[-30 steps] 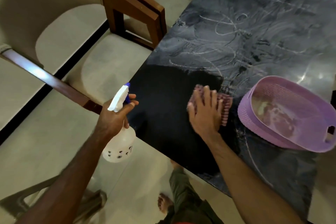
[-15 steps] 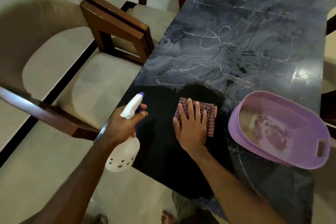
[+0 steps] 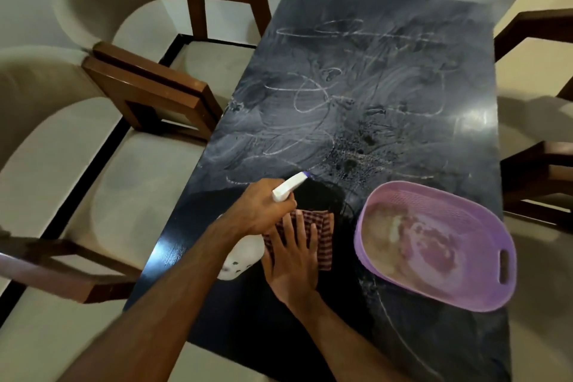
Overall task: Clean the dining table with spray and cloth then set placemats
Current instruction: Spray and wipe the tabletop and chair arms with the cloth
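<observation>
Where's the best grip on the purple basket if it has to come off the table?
Probably the slot handle cut into the right end wall of the purple basket, coming in from the right. It is the one clear handhold visible, and it faces away from the cloth, so a hand there stays clear of the wiping. A matching handle on the left end cannot be seen.

Head camera looks steeply down, close over the table.
</observation>
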